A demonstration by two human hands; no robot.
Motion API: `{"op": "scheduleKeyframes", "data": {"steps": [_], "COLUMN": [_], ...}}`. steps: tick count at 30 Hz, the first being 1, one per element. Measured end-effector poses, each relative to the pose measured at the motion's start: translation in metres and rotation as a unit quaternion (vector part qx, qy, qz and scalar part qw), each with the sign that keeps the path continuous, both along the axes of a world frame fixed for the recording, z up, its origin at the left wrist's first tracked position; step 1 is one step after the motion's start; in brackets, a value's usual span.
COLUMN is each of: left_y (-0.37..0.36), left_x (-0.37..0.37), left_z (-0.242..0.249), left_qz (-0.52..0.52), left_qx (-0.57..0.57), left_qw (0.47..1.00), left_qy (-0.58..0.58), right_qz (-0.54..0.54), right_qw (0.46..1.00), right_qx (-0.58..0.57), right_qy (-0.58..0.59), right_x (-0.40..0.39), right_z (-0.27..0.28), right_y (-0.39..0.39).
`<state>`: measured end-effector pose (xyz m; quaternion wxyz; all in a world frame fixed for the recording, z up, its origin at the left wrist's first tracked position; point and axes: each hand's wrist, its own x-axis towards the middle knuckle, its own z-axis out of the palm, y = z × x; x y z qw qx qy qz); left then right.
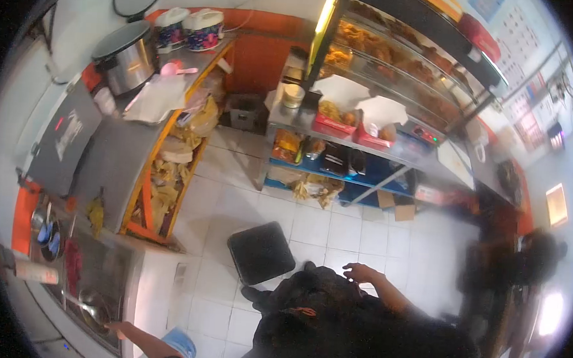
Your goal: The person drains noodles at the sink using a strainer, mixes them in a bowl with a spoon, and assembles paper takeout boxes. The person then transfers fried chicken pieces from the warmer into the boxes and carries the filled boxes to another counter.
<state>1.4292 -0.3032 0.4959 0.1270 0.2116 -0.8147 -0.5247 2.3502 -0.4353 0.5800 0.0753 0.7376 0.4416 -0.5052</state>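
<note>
At the lower left, my left hand (117, 328) reaches over the counter, its fingertips close together right at the rim of a round metal pan (95, 313). I cannot tell what these fingers hold. A red cloth (72, 264) lies farther up the same counter. My right hand (359, 273) hangs over the tiled floor with its fingers apart and loosely bent, holding nothing. Below me on the floor sits a black square stool (261, 253), between my body and the display stand.
A glass case of fried food (399, 54) stands at the back, with two red-and-white food boxes (335, 119) before it. Along the left are a large metal pot (124, 57) and a steel table (114, 152). A blue bucket (179, 343) stands near my left arm.
</note>
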Motion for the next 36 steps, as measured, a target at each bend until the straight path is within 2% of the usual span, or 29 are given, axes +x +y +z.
{"op": "scheduleKeyframes", "data": {"steps": [2, 4, 5, 7, 8, 9, 10, 11, 12, 13, 14, 15, 17, 19, 20, 21, 22, 23, 24, 27, 30, 33, 34, 36], "left_y": [-0.011, -0.026, -0.033, -0.044, -0.045, -0.044, -0.031, -0.019, -0.011, 0.006, 0.031, 0.059, 0.128, 0.201, 0.236, 0.260, 0.280, 0.300, 0.321, 0.396, 0.454, 0.491, 0.509, 0.504], "left_x": [0.033, 0.087, 0.124, 0.224, 0.274, 0.327, 0.377, 0.426, 0.496, 0.580, 0.656, 0.721, 0.806, 0.851, 0.888, 0.918, 0.938, 0.959, 0.974, 0.994, 0.997, 1.011, 1.011, 1.021], "left_z": [0.003, -0.007, -0.009, -0.030, -0.057, -0.079, -0.107, -0.130, -0.138, -0.124, -0.097, -0.064, -0.069, -0.048, -0.043, 0.002, 0.049, 0.097, 0.118, 0.098, 0.079, 0.063, 0.041, 0.063], "left_qz": [-0.031, -0.083, -0.112, -0.211, -0.308, -0.336, -0.403, -0.468, -0.524, -0.580, -0.597, -0.619, -0.688, -0.797, -0.747, -0.774, -0.784, -0.789, -0.791, -0.790, -0.855, -0.862, -0.883, -0.916], "left_qx": [-0.025, -0.043, -0.047, -0.124, -0.446, -0.715, -0.735, -0.746, -0.630, -0.273, -0.046, 0.079, -0.056, -0.086, 0.003, 0.092, 0.131, 0.168, 0.155, 0.043, 0.013, -0.011, -0.001, 0.005], "left_qw": [0.999, 0.995, 0.992, 0.969, 0.838, 0.613, 0.545, 0.474, 0.573, 0.761, 0.783, 0.754, 0.722, 0.593, 0.645, 0.622, 0.606, 0.591, 0.592, 0.608, 0.513, 0.506, 0.469, 0.402], "left_qy": [-0.011, -0.026, -0.033, -0.017, -0.062, -0.016, -0.009, 0.005, -0.014, -0.099, -0.167, -0.206, 0.048, 0.070, 0.164, 0.072, 0.027, -0.019, -0.020, 0.061, 0.074, -0.005, -0.012, 0.024], "right_qz": [-0.080, -0.141, -0.170, -0.231, -0.257, -0.279, -0.307, -0.295, -0.286, -0.247, -0.346, -0.381, -0.432, -0.461, -0.470, -0.469, -0.469, -0.469, -0.461, -0.407, -0.413, -0.403, -0.398, -0.435], "right_qw": [0.996, 0.983, 0.973, 0.947, 0.930, 0.913, 0.906, 0.904, 0.900, 0.870, 0.853, 0.833, 0.791, 0.757, 0.741, 0.743, 0.744, 0.743, 0.761, 0.793, 0.828, 0.812, 0.806, 0.825], "right_qx": [0.018, 0.099, 0.139, 0.220, 0.259, 0.297, 0.292, 0.308, 0.325, 0.420, 0.390, 0.400, 0.429, 0.456, 0.465, 0.463, 0.463, 0.463, 0.454, 0.446, 0.380, 0.403, 0.401, 0.345], "right_qy": [0.032, 0.060, 0.074, 0.047, 0.034, 0.020, 0.009, -0.023, -0.048, -0.079, 0.010, 0.034, 0.066, 0.085, 0.116, 0.115, 0.113, 0.111, 0.046, -0.081, 0.004, -0.127, -0.177, -0.108], "right_x": [0.014, 0.043, 0.062, 0.101, 0.125, 0.152, 0.172, 0.206, 0.235, 0.260, 0.286, 0.304, 0.339, 0.359, 0.358, 0.364, 0.370, 0.375, 0.390, 0.409, 0.421, 0.448, 0.441, 0.435], "right_z": [0.014, 0.014, 0.012, 0.008, 0.005, 0.004, 0.024, 0.018, 0.002, -0.003, -0.004, 0.006, 0.015, 0.015, 0.032, 0.031, 0.030, 0.029, 0.011, 0.016, 0.026, -0.042, -0.032, -0.021], "right_y": [0.006, 0.011, 0.015, 0.031, 0.044, 0.061, 0.080, 0.093, 0.111, 0.132, 0.141, 0.159, 0.187, 0.210, 0.222, 0.232, 0.242, 0.253, 0.266, 0.300, 0.332, 0.357, 0.364, 0.371]}}
